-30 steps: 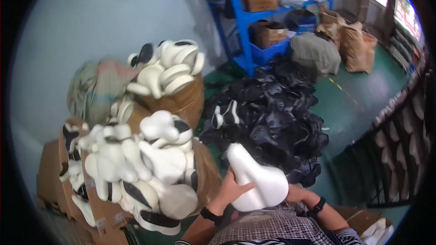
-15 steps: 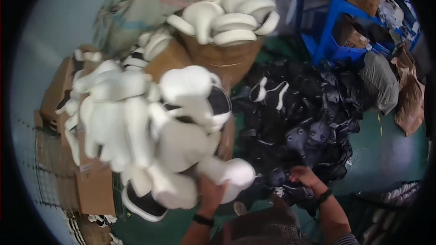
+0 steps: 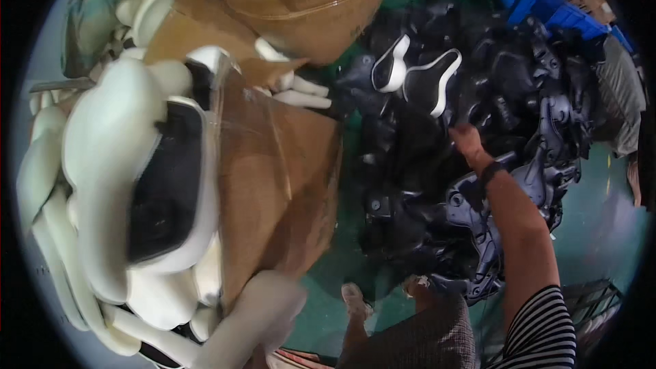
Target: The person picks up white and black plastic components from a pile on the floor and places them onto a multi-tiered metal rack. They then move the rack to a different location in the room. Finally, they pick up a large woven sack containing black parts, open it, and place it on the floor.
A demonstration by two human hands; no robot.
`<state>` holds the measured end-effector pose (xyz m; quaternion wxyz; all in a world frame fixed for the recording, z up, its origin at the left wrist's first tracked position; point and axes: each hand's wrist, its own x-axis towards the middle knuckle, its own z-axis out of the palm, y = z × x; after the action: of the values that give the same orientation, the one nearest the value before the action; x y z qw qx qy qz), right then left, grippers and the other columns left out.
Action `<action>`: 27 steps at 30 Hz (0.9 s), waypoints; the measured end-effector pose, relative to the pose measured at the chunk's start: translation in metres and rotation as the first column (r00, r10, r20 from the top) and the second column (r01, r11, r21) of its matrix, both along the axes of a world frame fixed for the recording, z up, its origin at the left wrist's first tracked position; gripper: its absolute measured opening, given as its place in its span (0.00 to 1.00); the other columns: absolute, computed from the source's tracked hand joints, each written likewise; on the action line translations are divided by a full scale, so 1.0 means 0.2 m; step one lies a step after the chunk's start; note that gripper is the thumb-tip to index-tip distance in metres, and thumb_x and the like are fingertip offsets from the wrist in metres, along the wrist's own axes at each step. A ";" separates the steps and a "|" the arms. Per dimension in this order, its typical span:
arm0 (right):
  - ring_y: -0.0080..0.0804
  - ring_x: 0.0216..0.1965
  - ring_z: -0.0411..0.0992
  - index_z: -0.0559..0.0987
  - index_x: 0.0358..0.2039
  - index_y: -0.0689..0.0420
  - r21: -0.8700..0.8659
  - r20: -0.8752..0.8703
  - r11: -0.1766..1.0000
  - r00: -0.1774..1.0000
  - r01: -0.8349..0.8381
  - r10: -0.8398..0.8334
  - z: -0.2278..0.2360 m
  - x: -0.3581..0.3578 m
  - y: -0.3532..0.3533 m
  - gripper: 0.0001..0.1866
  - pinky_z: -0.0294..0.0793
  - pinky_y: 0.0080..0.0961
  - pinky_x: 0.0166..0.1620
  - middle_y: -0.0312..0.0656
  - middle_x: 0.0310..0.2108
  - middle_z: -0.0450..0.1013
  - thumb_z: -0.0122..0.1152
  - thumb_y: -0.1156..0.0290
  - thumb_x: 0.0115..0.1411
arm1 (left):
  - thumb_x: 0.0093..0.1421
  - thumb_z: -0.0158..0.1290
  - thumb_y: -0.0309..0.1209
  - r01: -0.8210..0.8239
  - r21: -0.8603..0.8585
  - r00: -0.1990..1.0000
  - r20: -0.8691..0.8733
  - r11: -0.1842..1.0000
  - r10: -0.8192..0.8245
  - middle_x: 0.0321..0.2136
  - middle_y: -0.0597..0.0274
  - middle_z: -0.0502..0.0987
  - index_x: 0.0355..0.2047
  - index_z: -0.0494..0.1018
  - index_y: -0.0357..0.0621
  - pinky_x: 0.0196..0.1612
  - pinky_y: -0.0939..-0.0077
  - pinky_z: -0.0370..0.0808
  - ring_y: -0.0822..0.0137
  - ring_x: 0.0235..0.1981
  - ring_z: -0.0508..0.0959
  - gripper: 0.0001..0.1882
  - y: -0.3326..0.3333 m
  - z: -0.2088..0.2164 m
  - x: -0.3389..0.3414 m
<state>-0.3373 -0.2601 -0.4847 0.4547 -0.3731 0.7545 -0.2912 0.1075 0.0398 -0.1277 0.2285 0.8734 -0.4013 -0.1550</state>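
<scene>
Black moulded pieces (image 3: pixel 509 65) lie heaped across the green floor (image 3: pixel 324 270), and the person's right hand (image 3: pixel 467 142) is over this pile. Its fingers are partly bent and blurred; whether they grip anything cannot be told. Just beyond them, on the pile, lies a white-edged black piece (image 3: pixel 445 89), with a second white-rimmed piece (image 3: pixel 398 72) to its left. A dark wristband (image 3: pixel 495 168) circles the right wrist, and a striped sleeve (image 3: pixel 544 328) covers the upper part of that arm.

The left hand is hidden from view, so the state of its fingers cannot be told. Near the lower edge, a cream saddle-shaped piece (image 3: pixel 263 318) stands at a tilt, in front of a brown cardboard box (image 3: pixel 277 178). Left of the box, more pale padded pieces are stacked, including a large white one (image 3: pixel 99 164) beside a black panel (image 3: pixel 167 184).
</scene>
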 end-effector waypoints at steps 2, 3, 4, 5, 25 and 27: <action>0.46 0.43 0.71 0.72 0.42 0.68 -0.033 -0.013 0.999 1.000 0.019 -0.019 -0.28 -0.11 -0.13 0.27 0.68 0.32 0.45 0.54 0.37 0.73 0.62 0.57 0.50 | 0.41 0.64 0.35 -0.023 0.021 1.000 -0.016 1.000 0.023 0.46 0.49 0.69 0.47 0.61 0.36 0.52 0.63 0.65 0.56 0.47 0.70 0.35 -0.06 -0.09 0.03; 0.47 0.43 0.71 0.70 0.44 0.70 -0.056 -0.184 0.997 0.982 -0.054 0.042 -0.26 -0.01 -0.19 0.30 0.68 0.32 0.46 0.56 0.39 0.72 0.62 0.57 0.49 | 0.41 0.64 0.35 -0.067 0.043 0.998 0.009 0.997 0.066 0.46 0.49 0.69 0.47 0.61 0.36 0.52 0.63 0.65 0.56 0.47 0.70 0.35 -0.04 -0.10 0.02; 0.47 0.42 0.71 0.70 0.44 0.69 -0.100 -0.177 0.995 0.984 -0.023 0.005 -0.34 -0.04 -0.25 0.30 0.68 0.31 0.46 0.56 0.39 0.72 0.62 0.56 0.49 | 0.41 0.64 0.35 -0.072 0.053 0.997 0.006 0.996 0.072 0.46 0.49 0.68 0.47 0.61 0.36 0.52 0.63 0.65 0.56 0.47 0.70 0.35 -0.07 -0.14 0.03; 0.46 0.41 0.71 0.70 0.42 0.68 -0.189 -0.052 0.970 0.985 0.154 -0.166 -0.37 0.03 -0.30 0.29 0.68 0.32 0.44 0.55 0.38 0.72 0.63 0.56 0.48 | 0.41 0.64 0.35 -0.092 0.064 0.996 0.014 0.994 0.091 0.46 0.49 0.68 0.47 0.61 0.36 0.52 0.63 0.65 0.56 0.47 0.70 0.35 -0.07 -0.17 0.03; 0.31 0.45 0.67 0.68 0.48 0.63 -0.672 -0.060 0.732 0.976 0.115 -0.208 -0.02 0.17 -0.45 0.23 0.64 0.24 0.49 0.46 0.43 0.69 0.62 0.71 0.53 | 0.43 0.63 0.34 -0.226 0.127 0.974 0.002 0.966 0.228 0.47 0.48 0.68 0.49 0.60 0.36 0.52 0.62 0.64 0.56 0.48 0.69 0.35 -0.23 -0.33 0.11; 0.41 0.50 0.66 0.70 0.47 0.62 -0.596 -0.173 0.802 0.981 -0.038 -0.082 -0.05 0.31 -0.62 0.24 0.63 0.29 0.52 0.54 0.48 0.66 0.63 0.65 0.52 | 0.43 0.63 0.34 -0.219 0.133 0.975 -0.005 0.967 0.221 0.47 0.48 0.68 0.49 0.60 0.36 0.52 0.62 0.64 0.56 0.48 0.69 0.35 -0.26 -0.34 0.12</action>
<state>-0.2754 -0.3839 -0.4951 0.2366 -0.5141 0.6689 -0.4819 0.1319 -0.0118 -0.1963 0.1901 0.9241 -0.2885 -0.1634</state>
